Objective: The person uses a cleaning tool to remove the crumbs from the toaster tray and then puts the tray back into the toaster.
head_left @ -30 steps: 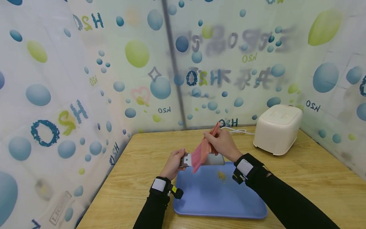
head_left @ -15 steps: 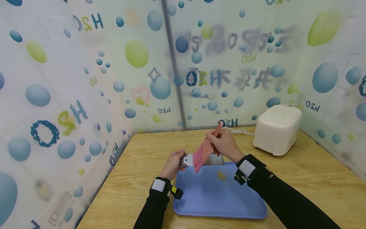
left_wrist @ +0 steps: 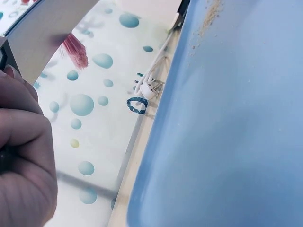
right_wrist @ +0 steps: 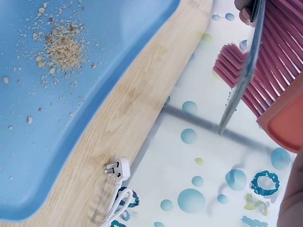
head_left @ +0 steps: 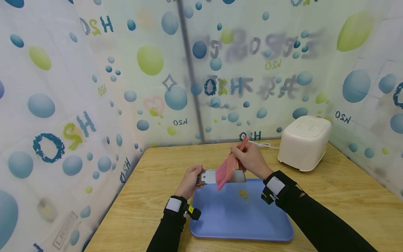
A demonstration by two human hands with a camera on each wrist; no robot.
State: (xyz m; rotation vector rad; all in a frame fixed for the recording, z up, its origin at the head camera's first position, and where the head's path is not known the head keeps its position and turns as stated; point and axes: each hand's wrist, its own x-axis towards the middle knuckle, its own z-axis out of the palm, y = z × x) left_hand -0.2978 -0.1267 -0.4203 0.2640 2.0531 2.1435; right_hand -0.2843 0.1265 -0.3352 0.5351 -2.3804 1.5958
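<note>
My left hand (head_left: pixel 190 182) grips the left end of a thin, flat metal crumb tray (head_left: pixel 209 177), held level over the far edge of a blue tray (head_left: pixel 236 224). In my right hand (head_left: pixel 254 161) is a pink brush (head_left: pixel 226 170), pinched by its handle, which points up and right. Its bristles slant down across the middle of the crumb tray. In the right wrist view the bristles (right_wrist: pixel 279 42) show on both sides of the crumb tray's edge (right_wrist: pixel 241 87). A small heap of crumbs (right_wrist: pixel 65 51) lies on the blue tray below, with loose bits scattered round it.
A cream toaster (head_left: pixel 304 143) stands at the back right of the wooden table (head_left: pixel 157 199). Its white cord (head_left: pixel 266 145) lies along the back edge, and the plug (right_wrist: pixel 122 169) lies beside the blue tray. A patterned curtain (head_left: pixel 176 63) encloses the back and sides.
My right hand has drawn the brush a little to the right along the crumb tray. The left hand and crumb tray have stayed nearly in place.
</note>
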